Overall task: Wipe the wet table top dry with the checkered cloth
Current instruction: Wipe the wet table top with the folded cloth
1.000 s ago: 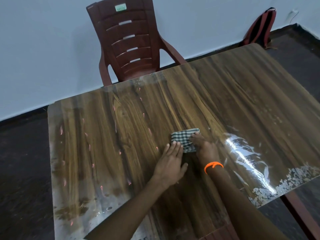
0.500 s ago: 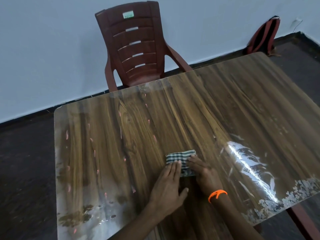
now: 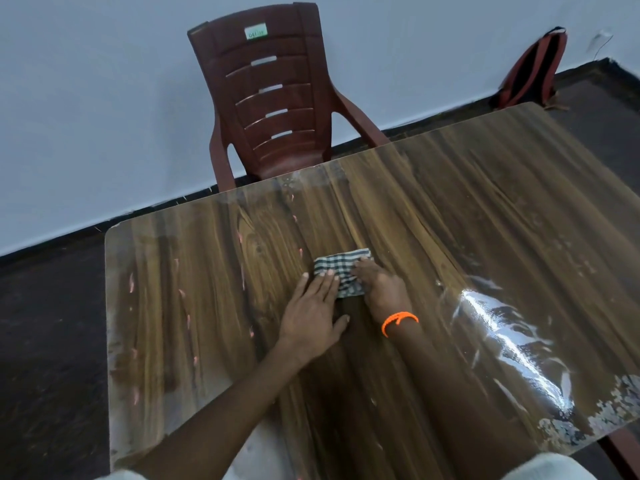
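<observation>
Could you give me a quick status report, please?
Left hand flat, fingers on checkered cloth. Right hand pressing cloth. Water unwiped at right.

A small green-and-white sticker [image 3: 256, 31] sits on the chair [image 3: 273, 98] backrest — its print too blurred to read.

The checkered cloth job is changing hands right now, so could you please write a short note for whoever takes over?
Left hand: flat, fingers straight, fingertips pressing the near left edge of the checkered cloth.
Right hand: on the cloth's right side, pressing it down; whether its fingers curl is hard to tell.
The cloth lies folded near the middle of the table top.
Done: the area around the cloth shows no puddles.
Left: a shiny wet patch to the right near the front edge, and smears at the front left corner.
</observation>
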A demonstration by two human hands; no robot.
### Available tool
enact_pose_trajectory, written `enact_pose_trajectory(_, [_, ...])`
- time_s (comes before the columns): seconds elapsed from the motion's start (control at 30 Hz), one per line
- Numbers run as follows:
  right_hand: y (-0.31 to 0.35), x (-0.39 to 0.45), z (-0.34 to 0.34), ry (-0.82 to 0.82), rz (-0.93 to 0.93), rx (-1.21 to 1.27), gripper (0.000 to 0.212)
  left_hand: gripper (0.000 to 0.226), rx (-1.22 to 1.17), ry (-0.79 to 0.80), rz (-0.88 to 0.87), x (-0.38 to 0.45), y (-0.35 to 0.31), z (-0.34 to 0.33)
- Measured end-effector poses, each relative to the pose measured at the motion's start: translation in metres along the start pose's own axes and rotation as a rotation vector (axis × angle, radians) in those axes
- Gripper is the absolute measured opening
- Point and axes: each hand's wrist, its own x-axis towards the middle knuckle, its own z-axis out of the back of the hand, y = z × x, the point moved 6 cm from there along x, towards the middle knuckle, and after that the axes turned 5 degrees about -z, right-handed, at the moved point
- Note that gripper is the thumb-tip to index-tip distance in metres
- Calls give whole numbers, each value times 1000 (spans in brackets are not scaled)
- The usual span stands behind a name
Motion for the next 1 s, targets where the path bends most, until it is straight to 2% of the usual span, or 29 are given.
enact_pose_trajectory(0.17, [12, -40, 0, 37, 108, 31, 36, 87, -110, -42, 8, -47, -19, -17])
enact_pose_trajectory(0.3, [-16, -59, 23, 19, 59, 16, 44, 84, -138, -44, -43, -37, -49, -17])
enact_pose_trajectory(0.43, [-38, -33, 40, -58, -36, -21, 41, 82, -92, 0, -77, 5, -53, -6])
enact_pose_trajectory(0.57, [-41, 22, 28, -80, -95, -15, 41, 84, -53, -4, -38, 42, -20, 2])
enact_pose_trajectory(0.7, [-11, 61, 3, -54, -40, -11, 33, 95, -55, 9, 27, 47, 27, 7])
enact_pose_trajectory(0.8, [11, 58, -14, -14, 28, -10, 35, 95, -96, 7, 48, 24, 44, 7])
enact_pose_trajectory(1.0, [13, 11, -9, 34, 147, -1, 39, 94, -124, 6, 8, -21, 14, -9])
